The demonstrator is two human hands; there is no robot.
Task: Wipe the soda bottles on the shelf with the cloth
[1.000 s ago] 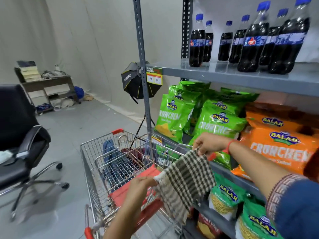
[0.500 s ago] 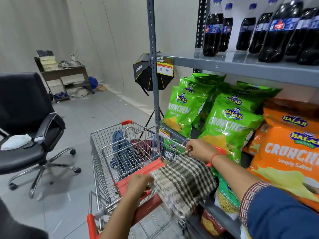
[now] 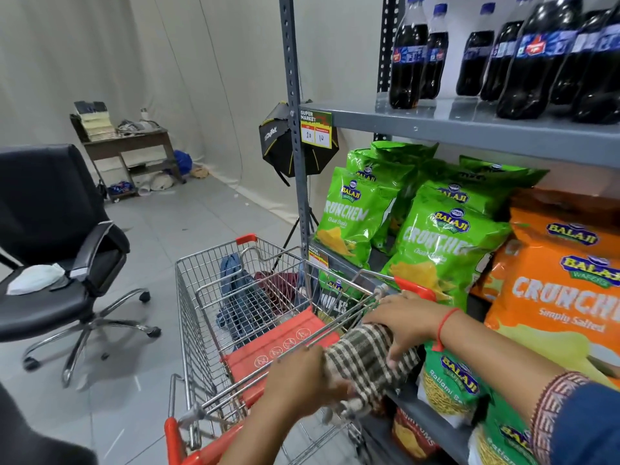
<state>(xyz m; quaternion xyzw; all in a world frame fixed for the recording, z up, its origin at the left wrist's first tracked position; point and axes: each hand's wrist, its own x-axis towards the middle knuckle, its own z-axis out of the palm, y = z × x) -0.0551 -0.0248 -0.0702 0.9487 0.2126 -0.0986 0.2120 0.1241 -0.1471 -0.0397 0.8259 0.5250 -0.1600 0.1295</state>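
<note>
Two hands hold one checked cloth over the shopping cart. The left hand is closed on its near end. The right hand grips the top, fingers curled. Higher up, at least six dark soda bottles stand on the top shelf.

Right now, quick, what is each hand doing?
Left hand: closed on the checked cloth, gripping its near end.
Right hand: fingers pressed onto the same cloth, holding it.
</note>
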